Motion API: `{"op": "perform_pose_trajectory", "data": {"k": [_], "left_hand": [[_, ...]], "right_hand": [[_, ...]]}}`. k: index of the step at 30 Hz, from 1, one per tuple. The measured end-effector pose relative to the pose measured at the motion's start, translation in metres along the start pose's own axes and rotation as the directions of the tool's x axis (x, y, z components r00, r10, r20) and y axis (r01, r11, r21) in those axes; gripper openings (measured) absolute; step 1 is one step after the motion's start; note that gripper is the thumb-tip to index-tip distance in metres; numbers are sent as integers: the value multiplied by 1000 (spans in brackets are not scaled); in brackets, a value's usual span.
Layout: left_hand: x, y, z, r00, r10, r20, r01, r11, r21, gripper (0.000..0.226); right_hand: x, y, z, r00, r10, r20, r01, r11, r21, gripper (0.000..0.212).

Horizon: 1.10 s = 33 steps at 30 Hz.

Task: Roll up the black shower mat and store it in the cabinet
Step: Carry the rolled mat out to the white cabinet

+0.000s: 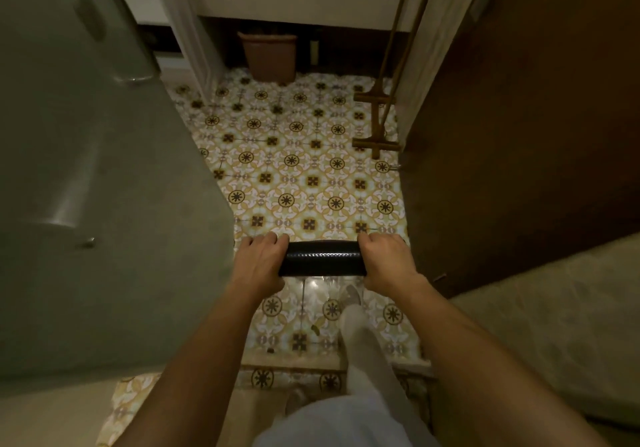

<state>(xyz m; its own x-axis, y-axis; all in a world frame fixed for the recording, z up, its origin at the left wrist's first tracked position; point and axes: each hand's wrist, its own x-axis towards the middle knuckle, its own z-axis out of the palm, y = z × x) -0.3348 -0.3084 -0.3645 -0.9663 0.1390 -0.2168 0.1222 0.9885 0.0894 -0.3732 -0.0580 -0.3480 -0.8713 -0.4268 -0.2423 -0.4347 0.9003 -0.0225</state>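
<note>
The black shower mat (pixel 322 258) is wound into a tight horizontal roll with a textured surface, low over the patterned tile floor. My left hand (pixel 260 259) grips its left end and my right hand (pixel 387 258) grips its right end, fingers curled over the top. Both ends of the roll are hidden under my hands. Whether the roll rests on the floor or hangs just above it is unclear. No cabinet opening is visible.
A grey panel with a metal handle (pixel 104 155) fills the left side. A dark brown door (pixel 519 117) stands at the right. A terracotta bin (pixel 269 55) sits at the far wall, with wooden-handled tools (pixel 375 119) leaning at the back right. My white-clothed leg (pixel 360 339) is below the roll.
</note>
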Motion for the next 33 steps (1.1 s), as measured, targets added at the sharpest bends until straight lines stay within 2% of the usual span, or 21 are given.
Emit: {"op": "perform_pose_trajectory", "data": {"k": [5, 11, 16, 26, 33], "left_hand": [[99, -4, -7, 999, -41, -6, 42, 999, 28, 58], [213, 6, -22, 996, -78, 38, 77, 996, 49, 54], [270, 9, -42, 991, -128, 46, 127, 992, 18, 51], [356, -51, -65, 976, -212, 57, 210, 977, 37, 51], [439, -155, -88, 972, -224, 76, 226, 974, -9, 53]], "right_hand": [[94, 53, -8, 999, -44, 0, 44, 999, -1, 54], [194, 126, -19, 995, -78, 55, 76, 997, 30, 61], [256, 165, -41, 991, -117, 61, 117, 993, 9, 61], [382, 162, -65, 979, -182, 92, 182, 983, 11, 67], [511, 122, -98, 975, -189, 113, 194, 980, -39, 64]]}}
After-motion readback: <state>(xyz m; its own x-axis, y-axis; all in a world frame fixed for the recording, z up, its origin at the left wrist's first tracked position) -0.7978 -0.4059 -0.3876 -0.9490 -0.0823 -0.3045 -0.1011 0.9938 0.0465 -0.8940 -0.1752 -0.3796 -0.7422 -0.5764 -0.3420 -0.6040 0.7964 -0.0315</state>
